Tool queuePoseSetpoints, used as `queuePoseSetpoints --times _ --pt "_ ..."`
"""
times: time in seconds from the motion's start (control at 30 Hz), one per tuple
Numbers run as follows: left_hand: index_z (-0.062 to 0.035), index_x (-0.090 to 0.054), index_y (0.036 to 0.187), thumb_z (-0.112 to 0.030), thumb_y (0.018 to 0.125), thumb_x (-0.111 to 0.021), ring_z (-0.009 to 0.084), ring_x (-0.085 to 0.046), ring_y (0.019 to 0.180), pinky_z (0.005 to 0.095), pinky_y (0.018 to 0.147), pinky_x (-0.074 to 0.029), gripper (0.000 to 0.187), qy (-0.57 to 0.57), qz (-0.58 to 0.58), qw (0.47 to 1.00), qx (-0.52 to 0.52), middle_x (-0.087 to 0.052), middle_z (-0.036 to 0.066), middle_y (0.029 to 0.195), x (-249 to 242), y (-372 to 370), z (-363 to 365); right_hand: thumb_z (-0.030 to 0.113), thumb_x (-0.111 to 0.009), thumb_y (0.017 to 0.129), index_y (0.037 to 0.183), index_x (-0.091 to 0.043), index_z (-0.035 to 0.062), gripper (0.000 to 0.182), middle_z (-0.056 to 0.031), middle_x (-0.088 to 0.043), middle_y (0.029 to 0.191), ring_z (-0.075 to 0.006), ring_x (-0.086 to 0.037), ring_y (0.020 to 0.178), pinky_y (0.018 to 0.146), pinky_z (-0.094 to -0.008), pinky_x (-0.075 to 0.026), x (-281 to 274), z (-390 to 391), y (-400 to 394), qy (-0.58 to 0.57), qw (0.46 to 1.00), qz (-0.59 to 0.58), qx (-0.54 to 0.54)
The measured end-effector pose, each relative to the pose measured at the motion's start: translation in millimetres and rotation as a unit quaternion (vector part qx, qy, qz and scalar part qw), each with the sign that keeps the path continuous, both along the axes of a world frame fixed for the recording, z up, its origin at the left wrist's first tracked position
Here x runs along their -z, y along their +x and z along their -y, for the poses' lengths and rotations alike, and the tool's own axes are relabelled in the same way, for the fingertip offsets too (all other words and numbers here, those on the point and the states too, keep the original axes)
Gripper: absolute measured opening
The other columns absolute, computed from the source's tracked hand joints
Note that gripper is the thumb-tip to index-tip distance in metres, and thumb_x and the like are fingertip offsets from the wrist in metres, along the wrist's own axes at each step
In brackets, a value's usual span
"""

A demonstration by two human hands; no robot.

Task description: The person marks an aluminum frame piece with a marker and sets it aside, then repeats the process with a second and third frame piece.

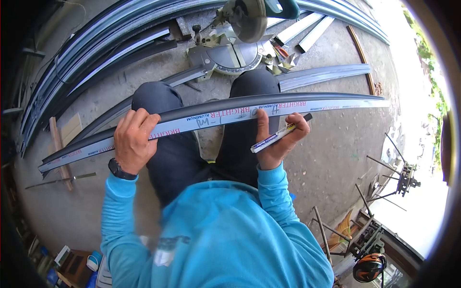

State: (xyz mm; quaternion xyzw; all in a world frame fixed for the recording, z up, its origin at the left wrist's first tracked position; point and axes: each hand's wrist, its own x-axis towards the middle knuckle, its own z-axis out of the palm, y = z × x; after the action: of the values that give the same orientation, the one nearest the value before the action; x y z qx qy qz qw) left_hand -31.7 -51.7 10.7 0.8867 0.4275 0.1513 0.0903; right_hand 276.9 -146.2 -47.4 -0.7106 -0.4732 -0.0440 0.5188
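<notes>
A long dark aluminium profile lies across my lap, its white protective film printed "BRIGHTER ALUMINUM" in red and blue. Handwritten marks show on the film near its middle. My left hand is closed round the profile on the left, above a dark wristwatch. In the fingers of my right hand is a white marker with a dark end pointing up and right. The right thumb presses on the filmed face of the profile, close to the writing.
A miter saw stands on the floor just beyond my knees. Several long metal profiles lie at the far left, and shorter pieces lie to the right. Wooden strips rest at left. Metal stands are at lower right.
</notes>
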Motion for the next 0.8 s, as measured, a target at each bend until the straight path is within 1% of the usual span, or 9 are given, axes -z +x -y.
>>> queuePoseSetpoints --times 0.07,0.2,0.23,0.33,0.47,0.57,0.67,0.7,0.8 --pt "-0.0062 -0.068 0.106 0.007 0.064 -0.075 0.0333 -0.060 0.090 0.0456 0.078 -0.049 0.045 0.001 0.000 1.000 0.001 -0.058 0.009 0.094 0 0 0 0.020 -0.096 0.083 0.123 -0.043 0.0075 0.068 -0.0090 -0.043 0.111 -0.0240 -0.046 0.104 0.096 -0.0410 -0.041 1 2 7 -0.014 1.000 -0.022 0.007" --pt "-0.0096 -0.069 0.108 0.003 0.064 -0.078 0.0301 -0.059 0.088 0.0437 0.074 -0.047 0.046 0.021 0.009 1.000 0.012 -0.056 0.006 0.093 7 -2 -3 0.021 -0.095 0.084 0.124 -0.042 0.0072 0.068 -0.0098 -0.044 0.112 -0.0244 -0.047 0.105 0.097 -0.0401 -0.041 -6 2 -7 -0.041 0.996 0.068 -0.036" --pt "-0.0095 -0.069 0.108 0.003 0.064 -0.078 0.0301 -0.059 0.088 0.0437 0.074 -0.047 0.046 0.023 0.007 1.000 0.012 -0.056 0.006 0.093 6 -1 -3 0.021 -0.096 0.084 0.124 -0.044 0.0072 0.067 -0.0110 -0.046 0.113 -0.0256 -0.047 0.106 0.098 -0.0417 -0.041 -5 0 -2 -0.005 0.998 0.057 -0.031" --pt "-0.0082 -0.069 0.106 0.004 0.064 -0.077 0.0315 -0.060 0.088 0.0447 0.075 -0.048 0.045 0.018 0.005 1.000 0.007 -0.057 0.007 0.093 3 -1 -1 0.021 -0.096 0.083 0.124 -0.045 0.0076 0.067 -0.0121 -0.048 0.112 -0.0274 -0.047 0.107 0.100 -0.0440 -0.039 -4 -7 11 0.000 1.000 -0.025 0.001" --pt "-0.0059 -0.069 0.105 0.006 0.064 -0.076 0.0347 -0.061 0.089 0.0465 0.077 -0.049 0.043 0.013 0.019 1.000 0.005 -0.058 0.010 0.093 3 0 -2 0.021 -0.095 0.084 0.125 -0.047 0.0083 0.065 -0.0110 -0.047 0.112 -0.0270 -0.047 0.104 0.096 -0.0423 -0.038 -2 -5 1 -0.006 0.998 0.050 -0.043" --pt "-0.0060 -0.069 0.105 0.005 0.064 -0.077 0.0348 -0.061 0.089 0.0464 0.078 -0.049 0.043 0.003 0.014 1.000 0.003 -0.058 0.010 0.093 -1 -1 -1 0.023 -0.096 0.081 0.125 -0.047 0.0089 0.067 -0.0104 -0.048 0.112 -0.0281 -0.047 0.103 0.096 -0.0431 -0.036 -3 -11 20 0.019 1.000 0.007 0.003" --pt "-0.0062 -0.069 0.105 0.003 0.065 -0.080 0.0344 -0.061 0.090 0.0463 0.078 -0.049 0.043 0.000 0.009 1.000 0.003 -0.059 0.010 0.093 1 -1 -2 0.022 -0.097 0.080 0.126 -0.047 0.0094 0.069 -0.0100 -0.049 0.113 -0.0282 -0.047 0.101 0.097 -0.0423 -0.036 -5 -3 0 -0.031 0.996 0.072 -0.038" --pt "-0.0063 -0.069 0.105 0.002 0.065 -0.081 0.0342 -0.061 0.090 0.0464 0.078 -0.049 0.043 0.000 0.004 1.000 0.004 -0.059 0.010 0.093 2 -3 -2 0.022 -0.098 0.080 0.130 -0.047 0.0090 0.072 -0.0091 -0.050 0.111 -0.0247 -0.048 0.099 0.095 -0.0410 -0.040 -12 0 -2 -0.037 0.994 0.097 -0.040" --pt "-0.0066 -0.068 0.105 -0.003 0.066 -0.088 0.0340 -0.062 0.091 0.0461 0.079 -0.050 0.044 0.002 0.007 1.000 0.002 -0.060 0.009 0.094 2 -6 1 0.023 -0.098 0.080 0.134 -0.046 0.0091 0.076 -0.0070 -0.051 0.108 -0.0208 -0.049 0.098 0.090 -0.0377 -0.043 -25 14 19 0.007 0.998 0.041 -0.055"
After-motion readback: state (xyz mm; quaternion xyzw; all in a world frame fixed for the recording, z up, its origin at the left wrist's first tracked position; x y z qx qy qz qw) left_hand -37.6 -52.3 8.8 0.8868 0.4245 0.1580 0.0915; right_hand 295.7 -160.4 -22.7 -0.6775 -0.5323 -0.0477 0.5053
